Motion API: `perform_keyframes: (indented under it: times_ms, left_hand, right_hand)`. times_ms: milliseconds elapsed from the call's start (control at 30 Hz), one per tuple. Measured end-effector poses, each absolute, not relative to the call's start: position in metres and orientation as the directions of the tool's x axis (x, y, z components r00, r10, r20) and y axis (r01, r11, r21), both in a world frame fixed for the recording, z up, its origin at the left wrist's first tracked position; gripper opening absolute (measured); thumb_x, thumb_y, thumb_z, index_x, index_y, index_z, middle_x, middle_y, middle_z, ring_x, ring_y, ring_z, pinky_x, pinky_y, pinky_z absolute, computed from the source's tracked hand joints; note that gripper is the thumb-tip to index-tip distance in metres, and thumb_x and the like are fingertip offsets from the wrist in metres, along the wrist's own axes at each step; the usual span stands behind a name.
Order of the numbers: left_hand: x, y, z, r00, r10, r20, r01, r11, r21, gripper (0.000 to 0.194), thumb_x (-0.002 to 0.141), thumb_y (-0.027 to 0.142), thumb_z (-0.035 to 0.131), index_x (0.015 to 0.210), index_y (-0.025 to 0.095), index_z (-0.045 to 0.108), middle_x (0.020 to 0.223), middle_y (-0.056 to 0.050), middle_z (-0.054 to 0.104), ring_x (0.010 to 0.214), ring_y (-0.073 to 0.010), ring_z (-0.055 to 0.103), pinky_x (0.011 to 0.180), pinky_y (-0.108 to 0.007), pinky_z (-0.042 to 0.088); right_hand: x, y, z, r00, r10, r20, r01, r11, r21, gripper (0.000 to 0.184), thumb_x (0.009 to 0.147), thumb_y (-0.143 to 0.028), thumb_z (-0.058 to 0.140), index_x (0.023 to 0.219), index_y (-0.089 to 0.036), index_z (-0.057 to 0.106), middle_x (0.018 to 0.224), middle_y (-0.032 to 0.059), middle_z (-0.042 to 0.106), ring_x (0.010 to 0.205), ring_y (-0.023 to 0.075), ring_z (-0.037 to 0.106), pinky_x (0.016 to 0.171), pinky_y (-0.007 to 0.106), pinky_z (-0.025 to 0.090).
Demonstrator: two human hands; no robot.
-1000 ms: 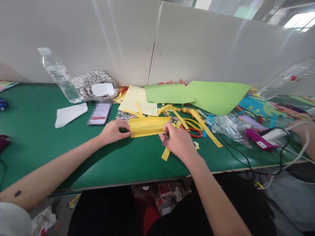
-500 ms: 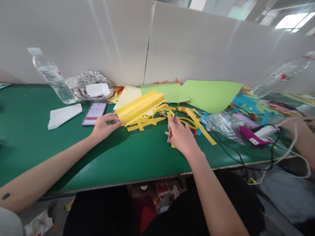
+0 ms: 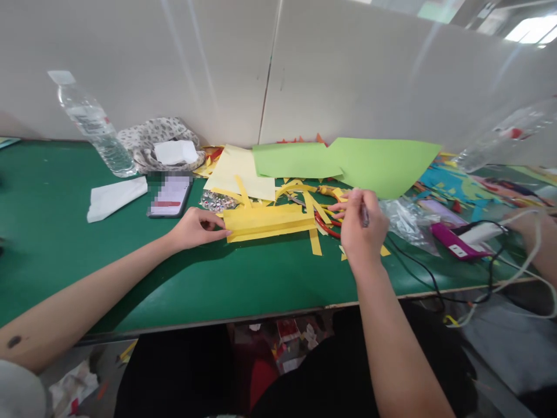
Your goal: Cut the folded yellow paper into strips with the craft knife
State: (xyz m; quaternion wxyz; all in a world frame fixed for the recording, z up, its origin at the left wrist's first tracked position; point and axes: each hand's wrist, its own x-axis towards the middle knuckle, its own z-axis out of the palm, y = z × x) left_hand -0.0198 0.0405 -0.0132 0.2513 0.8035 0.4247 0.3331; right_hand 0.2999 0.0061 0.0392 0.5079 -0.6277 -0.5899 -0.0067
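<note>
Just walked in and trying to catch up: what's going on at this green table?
A person's left hand pinches the left end of a lengthwise-creased yellow paper. The right hand, clear of that paper, holds a slim object whose kind is hard to tell. Yellow strips lie near the paper, and green paper lies farther back.

The right hand (image 3: 364,235) hides most of its slim tool (image 3: 365,217), and pixelation blurs the phone's (image 3: 176,196) left part.

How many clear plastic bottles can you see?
2. One bottle is at the left, beside the patterned cloth; the second bottle is at the far right, by the partition. Others may be hidden.
</note>
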Motion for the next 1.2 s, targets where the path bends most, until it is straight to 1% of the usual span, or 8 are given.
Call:
perform_keyframes:
  times_ms: [100, 167, 267, 433, 567, 767, 967, 1200]
  left_hand:
    - [-0.02, 0.04, -0.013, 0.476, 0.85, 0.225, 0.564, -0.491, 0.664, 0.027, 0.073, 0.04, 0.069, 0.067, 0.015, 0.073, 0.046, 0.003, 0.049, 0.043, -0.0066, 0.033, 0.042, -0.022, 0.027]
    - [-0.02, 0.041, -0.013, 0.512, 0.838, 0.189, 0.581, -0.5, 0.643, 0.026, 0.072, 0.04, 0.069, 0.068, 0.014, 0.073, 0.046, 0.004, 0.047, 0.042, -0.006, 0.033, 0.042, -0.021, 0.026]
    - [-0.02, 0.041, -0.014, 0.54, 0.822, 0.178, 0.58, -0.517, 0.63, 0.024, 0.072, 0.038, 0.07, 0.07, 0.015, 0.074, 0.046, 0.004, 0.046, 0.042, -0.0057, 0.034, 0.043, -0.02, 0.026]
    - [-0.02, 0.041, -0.015, 0.567, 0.803, 0.185, 0.558, -0.54, 0.63, 0.021, 0.072, 0.035, 0.069, 0.068, 0.015, 0.074, 0.046, 0.004, 0.047, 0.042, -0.0055, 0.034, 0.043, -0.02, 0.027]
    - [-0.021, 0.041, -0.015, 0.591, 0.782, 0.197, 0.527, -0.559, 0.64, 0.02, 0.071, 0.034, 0.069, 0.069, 0.015, 0.075, 0.049, 0.002, 0.054, 0.043, -0.0055, 0.039, 0.045, -0.019, 0.031]
    - [-0.022, 0.042, -0.014, 0.61, 0.766, 0.203, 0.501, -0.571, 0.65, 0.021, 0.071, 0.034, 0.07, 0.072, 0.014, 0.076, 0.052, 0.0, 0.06, 0.044, -0.006, 0.041, 0.044, -0.019, 0.032]
    - [-0.025, 0.043, -0.013, 0.639, 0.747, 0.183, 0.469, -0.568, 0.677, 0.02, 0.071, 0.031, 0.069, 0.076, 0.012, 0.076, 0.053, -0.001, 0.06, 0.043, -0.0058, 0.04, 0.043, -0.019, 0.033]
    - [-0.025, 0.042, -0.01, 0.655, 0.729, 0.198, 0.451, -0.587, 0.672, 0.019, 0.073, 0.029, 0.067, 0.075, 0.011, 0.076, 0.051, 0.0, 0.057, 0.044, -0.0059, 0.041, 0.044, -0.019, 0.033]
  right_hand:
    - [0.276, 0.001, 0.041, 0.348, 0.79, 0.504, 0.428, 0.345, -0.836, 0.051, 0.094, -0.059, 0.028, 0.098, -0.02, 0.061, 0.058, -0.0003, 0.059, 0.045, 0.0127, 0.049, 0.05, 0.027, 0.038]
    - [0.257, -0.001, 0.037, 0.268, 0.864, 0.427, 0.267, 0.359, -0.894, 0.054, 0.091, -0.062, 0.034, 0.08, -0.019, 0.065, 0.057, 0.0, 0.056, 0.044, 0.0103, 0.044, 0.045, 0.025, 0.034]
    - [0.232, -0.004, 0.028, 0.125, 0.965, 0.229, 0.093, 0.218, -0.971, 0.038, 0.083, -0.053, 0.058, 0.066, -0.019, 0.065, 0.054, -0.0013, 0.055, 0.043, 0.0081, 0.046, 0.043, 0.022, 0.036]
    - [0.218, -0.008, 0.023, 0.007, 1.0, -0.01, -0.093, -0.009, -0.996, 0.025, 0.074, -0.039, 0.07, 0.063, -0.017, 0.064, 0.05, -0.002, 0.059, 0.04, 0.0068, 0.048, 0.041, 0.021, 0.041]
    - [0.22, -0.007, 0.02, -0.123, 0.991, -0.046, -0.086, -0.057, -0.995, 0.015, 0.069, -0.03, 0.07, 0.071, -0.016, 0.065, 0.06, 0.0005, 0.067, 0.044, 0.0077, 0.053, 0.047, 0.022, 0.047]
    - [0.217, -0.007, 0.013, -0.165, 0.983, 0.082, 0.007, 0.084, -0.996, 0.02, 0.067, -0.03, 0.074, 0.079, -0.018, 0.064, 0.07, 0.0008, 0.068, 0.051, 0.0102, 0.059, 0.052, 0.025, 0.053]
    - [0.218, -0.008, 0.009, -0.329, 0.938, 0.108, 0.124, 0.156, -0.98, 0.015, 0.069, -0.027, 0.074, 0.081, -0.019, 0.072, 0.077, 0.0022, 0.07, 0.056, 0.0116, 0.06, 0.054, 0.026, 0.053]
    - [0.221, -0.005, 0.001, -0.341, 0.929, 0.141, 0.136, 0.197, -0.971, 0.011, 0.072, -0.027, 0.073, 0.08, -0.022, 0.076, 0.083, 0.0041, 0.074, 0.064, 0.0163, 0.063, 0.051, 0.027, 0.049]
